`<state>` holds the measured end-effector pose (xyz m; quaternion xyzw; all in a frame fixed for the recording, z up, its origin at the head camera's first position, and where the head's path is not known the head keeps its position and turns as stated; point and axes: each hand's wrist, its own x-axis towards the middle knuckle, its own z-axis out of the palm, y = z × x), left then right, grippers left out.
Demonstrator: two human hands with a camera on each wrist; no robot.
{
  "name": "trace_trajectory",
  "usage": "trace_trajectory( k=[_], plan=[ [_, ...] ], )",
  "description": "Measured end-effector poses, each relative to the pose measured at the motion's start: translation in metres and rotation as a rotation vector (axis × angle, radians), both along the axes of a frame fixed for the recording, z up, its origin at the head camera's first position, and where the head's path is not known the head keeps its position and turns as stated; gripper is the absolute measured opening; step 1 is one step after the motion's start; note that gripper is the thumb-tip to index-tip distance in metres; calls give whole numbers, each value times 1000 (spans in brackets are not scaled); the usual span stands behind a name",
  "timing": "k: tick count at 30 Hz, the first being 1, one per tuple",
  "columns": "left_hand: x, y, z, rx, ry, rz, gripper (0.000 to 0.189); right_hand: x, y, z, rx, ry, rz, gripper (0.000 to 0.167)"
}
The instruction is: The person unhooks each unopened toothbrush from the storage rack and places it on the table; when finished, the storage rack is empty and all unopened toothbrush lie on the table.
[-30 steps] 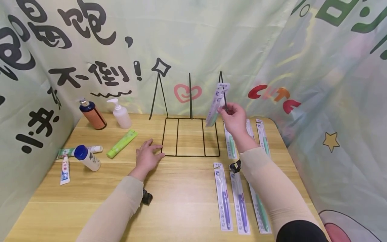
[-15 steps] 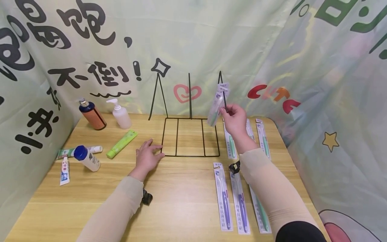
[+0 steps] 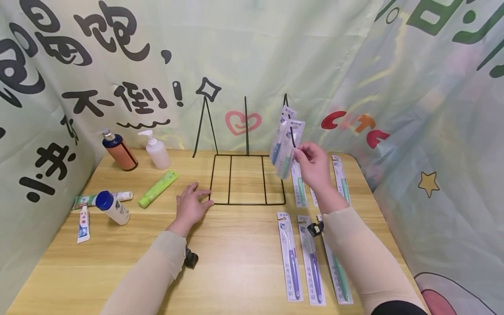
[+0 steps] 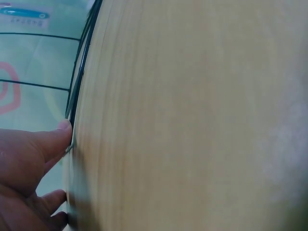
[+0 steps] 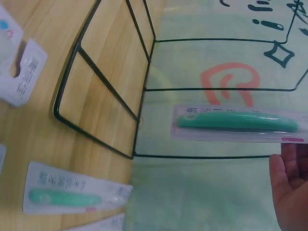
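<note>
My right hand (image 3: pixel 315 168) pinches the edge of a packaged toothbrush (image 3: pixel 290 151) with a green handle, in front of the wire rack's right upright. The same pack spans the right wrist view, its green handle (image 5: pixel 236 121) facing the camera. Just behind it, a second packaged toothbrush (image 3: pixel 277 146) with a blue handle hangs at that upright, partly covered. A black prong crosses the front pack. My left hand (image 3: pixel 191 204) rests at the front left corner of the black wire rack (image 3: pixel 248 204), thumb touching the wire in the left wrist view, fingers spread.
Several packaged toothbrushes lie on the right of the table, including a purple one (image 3: pixel 292 267) and a green one (image 3: pixel 341 275). At left are a pump bottle (image 3: pixel 157 151), an orange bottle (image 3: pixel 121 151), a green tube (image 3: pixel 159 189) and a blue-capped bottle (image 3: pixel 113 208). A printed curtain stands behind.
The right hand has drawn the green-handled pack slightly down, right and toward me, so the blue-handled pack now shows behind it. The left hand has stayed at the rack's corner.
</note>
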<state>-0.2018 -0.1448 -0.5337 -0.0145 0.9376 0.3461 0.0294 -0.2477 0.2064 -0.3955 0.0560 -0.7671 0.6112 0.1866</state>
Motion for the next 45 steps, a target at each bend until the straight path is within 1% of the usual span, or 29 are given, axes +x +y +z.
trace_trajectory(
  k=[3, 6, 8, 10, 11, 14, 17, 18, 20, 24, 26, 29, 31, 34, 37, 40, 43, 45],
  plan=[
    [1, 0, 0, 5, -3, -1, 41, 16, 11, 2, 6, 32, 4, 6],
    [1, 0, 0, 5, -3, -4, 42, 34, 28, 5, -23, 46, 10, 6],
    [2, 0, 1, 5, 0, -5, 42, 49, 42, 6, -42, 46, 3, 6],
    [2, 0, 1, 6, 2, -5, 42, 64, 57, 8, -45, 19, -27, 4],
    [2, 0, 1, 8, 3, -4, 42, 72, 66, 8, -28, -10, -46, 7],
    [1, 0, 1, 11, 4, -5, 42, 95, 97, 5, 115, -132, -126, 17],
    [1, -1, 0, 10, 4, -9, 42, 115, 129, -8, 277, -288, -170, 26],
    [1, -1, 0, 7, 6, -10, 42, 121, 139, -15, 317, -335, -170, 28],
    [0, -2, -1, -1, 11, -10, 42, 131, 157, -30, 340, -430, -153, 30],
    [-2, -2, -1, -14, 23, -9, 42, 147, 182, -62, 340, -618, -73, 35],
    [-2, -2, -1, -14, 22, -11, 42, 152, 190, -76, 354, -698, -43, 36],
    [-1, -1, -1, -11, 15, -12, 42, 157, 196, -91, 386, -763, -11, 34],
    [-1, -1, -2, -9, 10, -12, 42, 157, 198, -98, 413, -772, -5, 33],
    [-1, -1, -2, 0, 2, -12, 43, 157, 197, -102, 471, -772, -5, 31],
    [-1, -1, -2, 5, 0, -12, 44, 156, 194, -101, 569, -769, -18, 28],
    [-1, -1, -2, 2, 4, -13, 44, 154, 190, -94, 645, -780, -46, 29],
    [-1, -1, -1, -3, 7, -14, 44, 149, 180, -83, 678, -735, -75, 36],
    [0, -1, -1, -7, 4, -14, 44, 141, 170, -73, 678, -669, -85, 39]
  ],
)
